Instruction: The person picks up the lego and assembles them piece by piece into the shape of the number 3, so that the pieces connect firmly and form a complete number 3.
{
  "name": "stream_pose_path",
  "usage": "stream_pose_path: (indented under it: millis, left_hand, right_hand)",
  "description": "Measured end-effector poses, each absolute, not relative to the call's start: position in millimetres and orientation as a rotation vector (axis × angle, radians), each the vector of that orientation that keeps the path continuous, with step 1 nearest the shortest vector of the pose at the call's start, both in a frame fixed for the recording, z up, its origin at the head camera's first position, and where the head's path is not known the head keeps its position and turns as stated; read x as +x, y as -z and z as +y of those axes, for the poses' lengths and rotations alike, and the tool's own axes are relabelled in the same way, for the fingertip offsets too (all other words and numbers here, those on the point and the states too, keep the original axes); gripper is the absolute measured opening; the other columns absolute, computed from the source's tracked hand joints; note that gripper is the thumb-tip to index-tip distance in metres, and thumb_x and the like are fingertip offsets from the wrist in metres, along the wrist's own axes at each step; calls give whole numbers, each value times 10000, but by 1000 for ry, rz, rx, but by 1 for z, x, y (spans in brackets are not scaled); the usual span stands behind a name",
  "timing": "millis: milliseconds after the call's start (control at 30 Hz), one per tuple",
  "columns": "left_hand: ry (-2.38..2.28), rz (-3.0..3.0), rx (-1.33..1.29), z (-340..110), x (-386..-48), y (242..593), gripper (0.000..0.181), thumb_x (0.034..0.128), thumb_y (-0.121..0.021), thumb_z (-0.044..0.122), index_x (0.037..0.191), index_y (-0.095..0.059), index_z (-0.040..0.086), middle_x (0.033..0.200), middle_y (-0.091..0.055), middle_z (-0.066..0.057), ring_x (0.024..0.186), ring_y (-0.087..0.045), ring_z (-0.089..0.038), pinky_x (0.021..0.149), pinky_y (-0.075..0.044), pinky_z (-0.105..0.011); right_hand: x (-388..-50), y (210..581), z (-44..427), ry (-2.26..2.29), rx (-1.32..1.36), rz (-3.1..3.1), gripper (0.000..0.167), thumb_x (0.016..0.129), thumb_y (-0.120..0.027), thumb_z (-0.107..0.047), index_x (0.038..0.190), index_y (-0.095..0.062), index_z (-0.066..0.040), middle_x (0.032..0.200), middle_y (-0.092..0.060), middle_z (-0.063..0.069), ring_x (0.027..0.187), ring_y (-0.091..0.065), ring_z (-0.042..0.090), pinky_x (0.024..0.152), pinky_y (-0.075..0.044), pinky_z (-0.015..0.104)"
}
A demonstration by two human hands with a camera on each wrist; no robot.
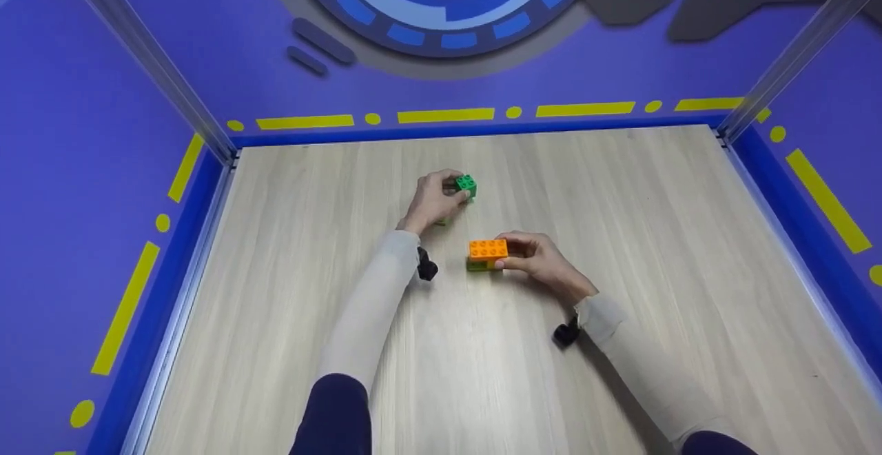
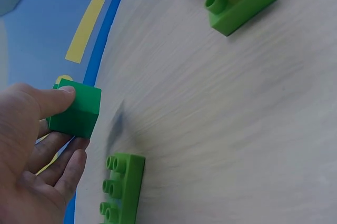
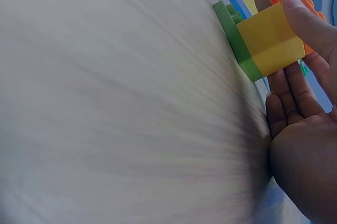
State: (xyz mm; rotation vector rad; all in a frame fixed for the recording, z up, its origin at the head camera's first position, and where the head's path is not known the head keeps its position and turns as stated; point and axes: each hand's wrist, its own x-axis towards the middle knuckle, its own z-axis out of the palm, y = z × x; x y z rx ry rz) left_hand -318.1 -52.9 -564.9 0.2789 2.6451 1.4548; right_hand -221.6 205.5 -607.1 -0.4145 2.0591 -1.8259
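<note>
In the head view my left hand [image 1: 428, 201] pinches a small dark green toy brick [image 1: 466, 185] between thumb and fingers, held above the table. Below that hand, a light green brick [image 2: 126, 184] lies on the tabletop, studs showing in the left wrist view and mostly hidden in the head view. Nearer and to the right, my right hand [image 1: 546, 262] grips a stack from its right side. An orange brick [image 1: 488, 249] tops this stack, a yellow block [image 3: 271, 39] sits in the middle, and a light green brick [image 3: 237, 42] forms the base, apparently on the table.
The pale wooden tabletop [image 1: 275, 289] spreads around both hands. Blue-purple panels with yellow marks, such as the back wall [image 1: 386, 89], enclose it at the back and sides. A black wrist camera [image 1: 427, 265] hangs under the left cuff, another black camera [image 1: 566, 332] under the right.
</note>
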Motion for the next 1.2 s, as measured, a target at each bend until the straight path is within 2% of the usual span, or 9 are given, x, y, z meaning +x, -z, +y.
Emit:
stream_pose_path:
  millis: [233, 800, 1000, 1200]
  left_hand:
    - [-1455, 2645, 333, -58, -315, 559, 395, 1009, -769, 221, 1388, -697, 133, 1289, -741, -53, 1132, -711, -178, 1017, -575, -332]
    - [-1519, 2608, 488, -62, -292, 537, 375, 1027, -746, 281, 1378, -683, 165, 1292, -727, -12, 1218, -686, -194, 1103, -537, -370]
    - [-1546, 2588, 565, -63, -283, 536, 349, 1024, -748, 263, 1350, -687, 154, 1256, -732, -14, 1177, -701, -191, 1082, -550, -342]
    - [-1601, 2536, 677, -64, -273, 537, 359, 1022, -748, 247, 1356, -681, 136, 1256, -730, -34, 1152, -705, -190, 1074, -559, -353]
  right_hand:
    - [-222, 607, 205, 1835, -442, 2060, 494, 887, -865, -66, 1351, -712, 3, 1296, -725, 89, 1145, -701, 173, 984, -580, 246]
    - [-222, 607, 205, 1807, -435, 2088, 475, 899, -857, -76, 1352, -722, -22, 1322, -716, 137, 1172, -700, 200, 1005, -576, 253]
    - [-221, 607, 204, 1806, -392, 2067, 486, 908, -857, -111, 1366, -713, -40, 1344, -706, 111, 1185, -684, 204, 1004, -572, 253]
    - [-221, 608, 205, 1816, -407, 2055, 479, 920, -837, -70, 1370, -687, -8, 1300, -722, 77, 1161, -686, 178, 993, -571, 242]
